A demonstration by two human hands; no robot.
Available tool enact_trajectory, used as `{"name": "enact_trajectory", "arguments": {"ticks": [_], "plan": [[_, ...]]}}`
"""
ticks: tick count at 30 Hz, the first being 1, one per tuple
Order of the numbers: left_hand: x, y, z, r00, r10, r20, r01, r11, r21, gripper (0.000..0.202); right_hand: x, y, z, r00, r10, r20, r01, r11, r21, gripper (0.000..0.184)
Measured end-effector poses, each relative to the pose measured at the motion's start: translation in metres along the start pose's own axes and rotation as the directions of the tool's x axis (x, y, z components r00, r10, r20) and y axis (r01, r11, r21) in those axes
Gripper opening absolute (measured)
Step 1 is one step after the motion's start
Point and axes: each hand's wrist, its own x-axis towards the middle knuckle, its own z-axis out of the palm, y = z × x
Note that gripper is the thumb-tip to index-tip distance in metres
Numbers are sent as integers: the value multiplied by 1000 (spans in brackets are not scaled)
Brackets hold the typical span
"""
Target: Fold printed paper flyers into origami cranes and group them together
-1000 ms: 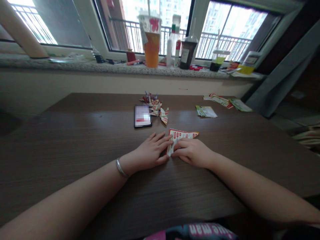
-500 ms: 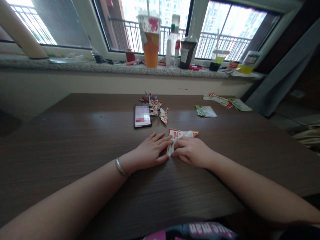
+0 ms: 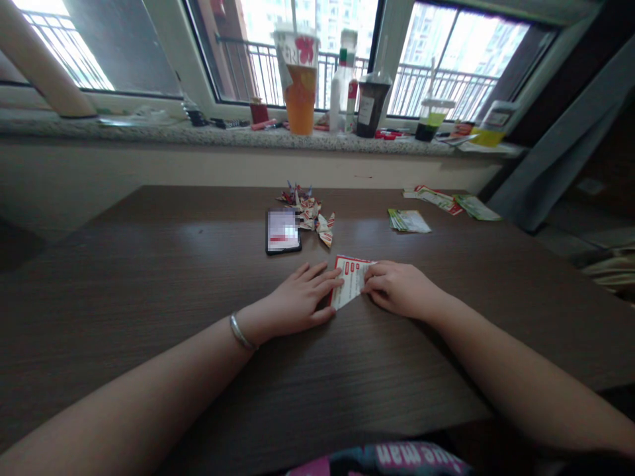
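The right hand (image 3: 399, 287) has slid rightward along the folded paper (image 3: 350, 283) — fingers curled at its slanted edge, any pinch hidden. The left hand (image 3: 297, 303) stays flat, fingers spread, grasping nothing — fingertips on the paper's left end, atop the counter (image 3: 317, 396).

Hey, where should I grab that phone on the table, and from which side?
Probably pinch the phone by its left edge, coming from the left: it lies flat, and the folded paper pieces crowd its upper right side.
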Motion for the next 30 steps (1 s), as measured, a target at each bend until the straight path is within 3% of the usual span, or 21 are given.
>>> {"name": "enact_trajectory", "arguments": {"ticks": [19,30], "plan": [[-4,0,-1,1000,-12,13,12,1000,-16,53,-9,18,-4,971,230,56,-226,971,-71,18],[-6,0,-2,1000,-12,28,12,1000,-24,53,-12,29,-11,889,440,123,-412,889,-201,27]]}}
